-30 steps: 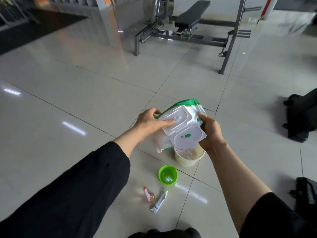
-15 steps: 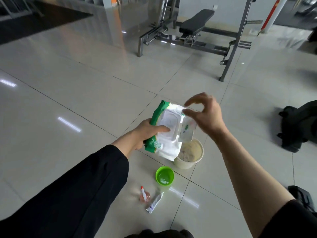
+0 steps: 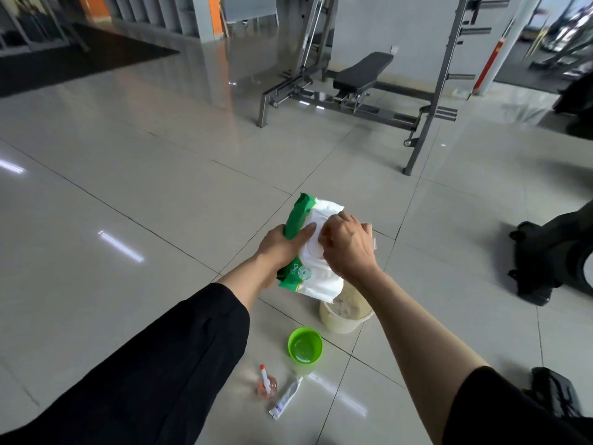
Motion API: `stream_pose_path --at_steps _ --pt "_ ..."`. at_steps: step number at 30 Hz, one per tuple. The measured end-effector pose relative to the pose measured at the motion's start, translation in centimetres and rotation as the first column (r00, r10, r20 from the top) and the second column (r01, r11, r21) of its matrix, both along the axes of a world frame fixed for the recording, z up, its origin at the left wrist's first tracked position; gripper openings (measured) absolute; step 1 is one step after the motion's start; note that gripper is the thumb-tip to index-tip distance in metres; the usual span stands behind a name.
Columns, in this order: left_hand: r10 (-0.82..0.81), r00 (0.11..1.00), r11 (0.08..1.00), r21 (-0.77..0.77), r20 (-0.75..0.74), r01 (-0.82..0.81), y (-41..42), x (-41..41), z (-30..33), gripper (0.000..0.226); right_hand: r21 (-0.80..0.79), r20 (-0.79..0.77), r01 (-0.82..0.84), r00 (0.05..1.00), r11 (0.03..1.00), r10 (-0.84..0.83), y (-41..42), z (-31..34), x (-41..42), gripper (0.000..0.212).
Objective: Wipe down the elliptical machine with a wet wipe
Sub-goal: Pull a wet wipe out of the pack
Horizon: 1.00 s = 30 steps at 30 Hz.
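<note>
Room: gym, glossy tiled floor (image 3: 134, 200); weight bench (image 3: 362, 72) behind.
Head view, pack: green-and-white wipe pack (image 3: 303, 252) held in the air over a beige tub (image 3: 343, 319).
Left hand (image 3: 282, 245): grips the pack's green edge.
Right hand (image 3: 348, 245): fingers curled at the pack's opening, seemingly pinching a wipe; contact hidden.
Floor items: green bowl (image 3: 305, 346), small red-capped bottle (image 3: 266, 382), tube (image 3: 285, 399).
Elliptical: probably the dark machine (image 3: 552, 252) at right, untouched.
Progress: early; wipe not yet out, all wiping left.
Writing: small print on the pack, unreadable.
</note>
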<state>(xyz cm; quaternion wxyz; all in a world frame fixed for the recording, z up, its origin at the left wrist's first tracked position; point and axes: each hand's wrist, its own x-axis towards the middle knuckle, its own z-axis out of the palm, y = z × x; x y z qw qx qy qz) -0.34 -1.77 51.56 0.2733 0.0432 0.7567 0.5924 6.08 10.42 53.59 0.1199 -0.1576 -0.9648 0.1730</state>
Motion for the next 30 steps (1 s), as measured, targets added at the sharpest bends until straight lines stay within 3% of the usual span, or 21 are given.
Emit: stream_pose_path --at_steps 2,4,6,8,10,14,16,19,21,23,26,27,28,30 --pt "0.012 1.0 1.0 -0.016 0.006 -0.012 -0.7 -0.2 0.0 0.046 -0.393 0.006 0.016 1.0 0.919 -0.014 0.3 0.5 0.1 0.016" --pt "0.016 1.0 1.0 -0.022 0.027 -0.015 -1.3 -0.5 -0.1 0.045 -0.745 -0.082 -0.043 0.996 0.665 -0.028 0.4 1.0 0.8 0.018" --pt "0.026 0.999 1.0 -0.016 0.034 -0.025 -1.5 -0.7 0.3 0.046 -0.899 -0.174 -0.13 0.982 0.417 -0.069 0.4 1.5 1.3 0.021" --pt "0.033 0.999 0.999 -0.02 -0.001 -0.033 -1.4 -0.9 0.8 0.046 -0.941 -0.216 -0.18 0.971 0.287 -0.102 0.4 1.9 1.7 0.026" --pt "0.047 0.998 0.998 -0.03 -0.048 -0.048 -1.3 -1.0 1.2 0.046 -0.947 -0.211 -0.173 0.97 0.271 -0.119 0.3 2.1 1.8 0.028" --pt "0.084 0.992 0.994 -0.057 -0.089 -0.089 -0.9 -0.8 1.4 0.04 -0.826 -0.156 -0.088 0.985 0.557 -0.076 -0.2 2.5 0.9 0.019" --pt "0.137 0.989 0.989 -0.046 -0.048 -0.139 -0.8 -0.9 1.3 0.04 -0.835 -0.201 -0.144 0.978 0.531 -0.05 -0.5 2.8 0.8 0.022" --pt "0.199 0.98 0.98 -0.027 -0.011 -0.199 -0.8 -1.3 1.7 0.042 -0.916 -0.274 -0.225 0.956 0.333 -0.108 -0.7 3.2 1.6 0.021" --pt "0.202 0.978 0.977 -0.056 -0.05 -0.205 -0.9 -1.5 2.0 0.047 -0.931 -0.277 -0.225 0.949 0.287 -0.152 -0.7 3.0 2.0 0.025" --pt "0.197 0.98 0.98 -0.029 -0.035 -0.198 -0.9 -1.2 2.2 0.052 -0.922 -0.255 -0.173 0.945 0.346 -0.204 -0.5 2.8 1.5 0.026" --pt "0.136 0.991 0.991 -0.008 -0.004 -0.136 -0.6 -0.2 2.2 0.053 -0.845 -0.233 -0.073 0.942 0.529 -0.242 -0.7 3.4 0.5 0.026" --pt "0.137 0.991 0.99 -0.013 -0.007 -0.137 -0.4 0.1 2.1 0.049 -0.849 -0.236 -0.073 0.938 0.523 -0.253 -0.8 3.7 0.3 0.027" --pt "0.165 0.986 0.986 -0.015 -0.002 -0.165 -0.3 0.2 2.0 0.046 -0.886 -0.25 -0.105 0.928 0.451 -0.275 -1.0 4.3 0.2 0.029" --pt "0.243 0.97 0.97 -0.019 0.015 -0.243 -0.5 0.2 1.7 0.041 -0.951 -0.298 -0.246 0.889 0.184 -0.347 -0.9 6.2 0.4 0.034"
